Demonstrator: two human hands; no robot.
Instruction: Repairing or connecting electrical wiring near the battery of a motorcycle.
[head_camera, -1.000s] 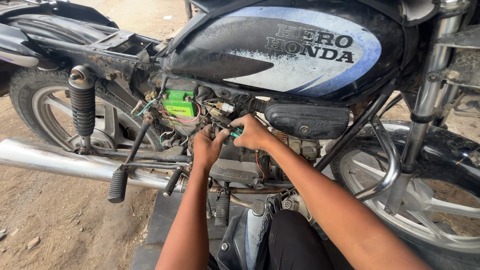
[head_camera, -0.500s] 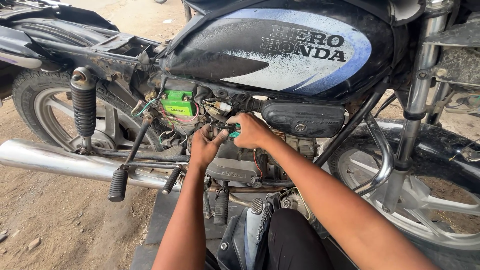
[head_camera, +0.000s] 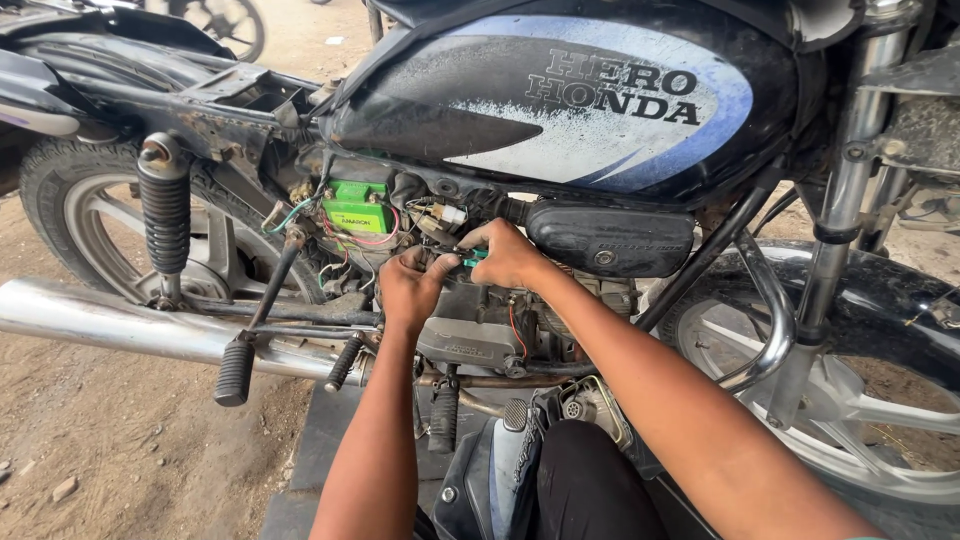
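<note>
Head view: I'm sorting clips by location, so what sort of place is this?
Probably an outdoor roadside repair spot: a stripped motorcycle stands on bare dirt ground, and another wheel shows behind.

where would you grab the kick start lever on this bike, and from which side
Grip the kick start lever by its black ribbed rubber end, the thickest free part, hanging low in front of the chrome exhaust pipe. Come from the camera side, fingers wrapping across it: the pipe behind blocks the far side, and the thin arm above gives less purchase.

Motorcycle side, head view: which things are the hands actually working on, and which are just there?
In hand:
right hand gripping a green-handled tool
left hand at the wiring behind the engine

Just there:
green battery
fuel tank
exhaust pipe
rear shock
</note>
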